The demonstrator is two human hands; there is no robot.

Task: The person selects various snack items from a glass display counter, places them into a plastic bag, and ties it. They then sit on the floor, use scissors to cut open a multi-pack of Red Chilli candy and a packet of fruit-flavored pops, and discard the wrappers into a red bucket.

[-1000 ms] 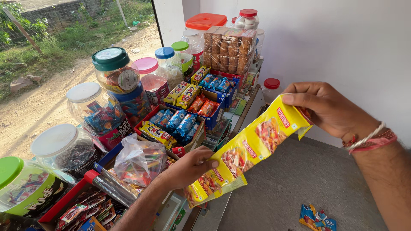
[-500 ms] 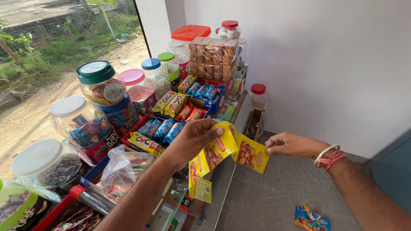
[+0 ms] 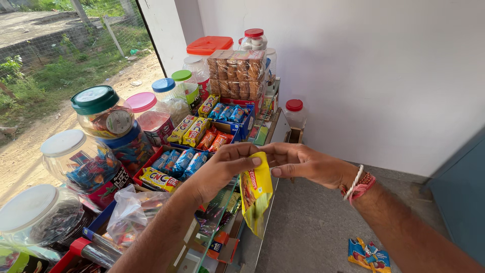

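Fingers of both hands are pinched on the top edge of the yellow packet strip (image 3: 255,194), thumb against forefinger on each side. The left hand (image 3: 222,169) grips at about 9 o'clock of that edge, the right hand (image 3: 303,164) at 3 o'clock, and the two now nearly touch. A second ago they were well apart with the strip stretched long between them; half a second ago it was bending in the middle. Now it hangs doubled, a short fold drooping toward 6 o'clock above the counter edge (image 3: 268,222). I judge the folding is close to done, with the layers gathered under one shared pinch.

At 5 o'clock, on the grey floor (image 3: 313,237), lies a blue wrapper (image 3: 369,254), apart from the hands. At 8 o'clock sits a clear bag (image 3: 132,212), with round sweet jars (image 3: 83,164) beyond it toward 9 o'clock. Farther, at 11 o'clock, trays of biscuit packs (image 3: 194,134) fill the counter. Farthest, at 12 o'clock, a stacked biscuit box (image 3: 236,76) stands below a red-lidded jar (image 3: 253,39).
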